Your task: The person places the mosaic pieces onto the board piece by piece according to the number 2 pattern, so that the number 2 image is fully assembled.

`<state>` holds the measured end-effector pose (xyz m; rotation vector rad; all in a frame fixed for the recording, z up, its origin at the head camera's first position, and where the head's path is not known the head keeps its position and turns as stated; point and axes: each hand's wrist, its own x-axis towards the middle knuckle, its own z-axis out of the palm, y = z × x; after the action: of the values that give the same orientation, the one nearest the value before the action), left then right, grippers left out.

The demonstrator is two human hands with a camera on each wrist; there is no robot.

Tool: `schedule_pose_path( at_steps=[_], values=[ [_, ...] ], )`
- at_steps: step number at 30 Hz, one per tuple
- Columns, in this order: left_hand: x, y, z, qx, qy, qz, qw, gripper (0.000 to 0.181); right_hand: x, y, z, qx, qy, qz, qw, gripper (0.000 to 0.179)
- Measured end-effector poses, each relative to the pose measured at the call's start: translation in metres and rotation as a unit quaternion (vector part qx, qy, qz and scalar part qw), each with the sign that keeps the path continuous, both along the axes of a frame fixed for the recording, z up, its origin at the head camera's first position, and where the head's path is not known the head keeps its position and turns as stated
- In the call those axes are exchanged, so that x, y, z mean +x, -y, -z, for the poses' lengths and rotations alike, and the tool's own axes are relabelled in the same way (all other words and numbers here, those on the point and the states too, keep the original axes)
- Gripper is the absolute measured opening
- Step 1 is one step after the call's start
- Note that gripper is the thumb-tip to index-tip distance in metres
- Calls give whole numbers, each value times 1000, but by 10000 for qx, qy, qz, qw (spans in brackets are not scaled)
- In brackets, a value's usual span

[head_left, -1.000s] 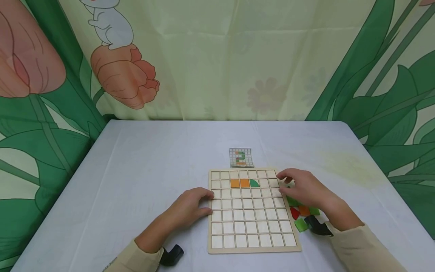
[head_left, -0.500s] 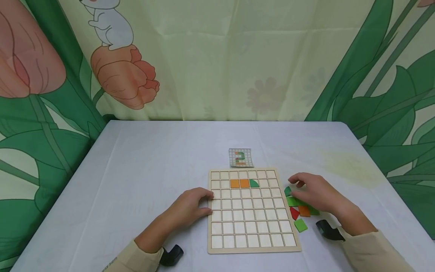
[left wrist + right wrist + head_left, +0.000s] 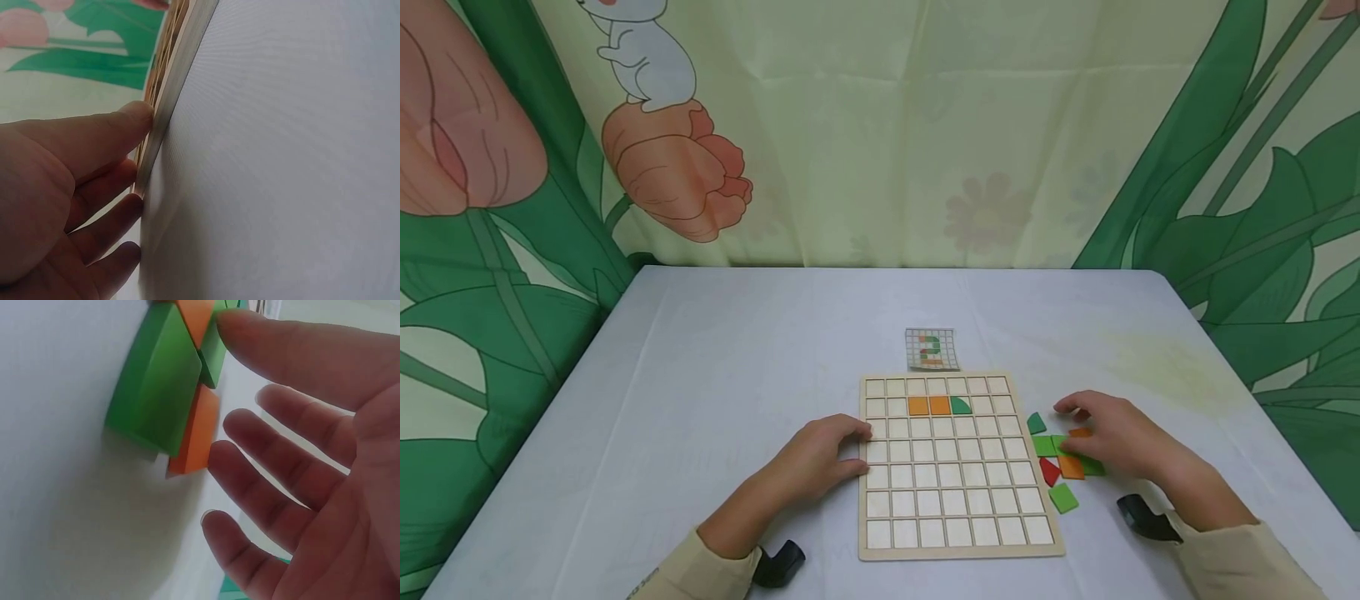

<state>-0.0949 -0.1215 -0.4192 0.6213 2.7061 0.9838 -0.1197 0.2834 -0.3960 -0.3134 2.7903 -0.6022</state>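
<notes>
A wooden grid board [image 3: 955,557] lies flat on the table. In its second row sit two orange square tiles [image 3: 928,406] and a green quarter-round tile [image 3: 960,406]. My left hand [image 3: 820,457] touches the board's left edge; in the left wrist view its thumb [image 3: 112,134] and fingertips rest against the wooden side. My right hand [image 3: 1123,433] hovers over loose pieces at the board's right, fingers loosely bent and holding nothing. Under and beside it are green tiles [image 3: 1043,446], an orange tile [image 3: 1071,467], a red piece [image 3: 1049,472] and a dark green piece [image 3: 1036,423].
A small pattern card [image 3: 932,348] with a coloured figure on a grid lies just beyond the board. A lone green tile [image 3: 1063,498] lies near the board's lower right. White cloth covers the table [image 3: 737,350], and a printed curtain [image 3: 880,133] hangs behind.
My right hand has drawn back from the board's right edge, moving right and nearer to me over the loose pieces, uncovering the dark green piece. My left hand has stayed in place.
</notes>
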Motion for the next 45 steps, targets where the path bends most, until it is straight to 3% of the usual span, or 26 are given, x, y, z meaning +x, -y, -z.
schedule_pose_path(
  at_steps=[12, 25, 34, 45],
  values=[
    [1, 1, 2, 39, 96, -33, 9999, 37, 0, -2, 4, 115, -29, -2, 9999, 57],
    [1, 1, 2, 4, 79, -39, 10000, 37, -2, 1, 5, 14, -126, 104, 9999, 51],
    [0, 0, 2, 4, 57, -37, 10000, 37, -5, 7, 7, 152, -312, 157, 9993, 38],
    [0, 0, 1, -31, 66, -19, 10000, 38, -9, 13, 7, 292, -397, 92, 9987, 37]
  ],
)
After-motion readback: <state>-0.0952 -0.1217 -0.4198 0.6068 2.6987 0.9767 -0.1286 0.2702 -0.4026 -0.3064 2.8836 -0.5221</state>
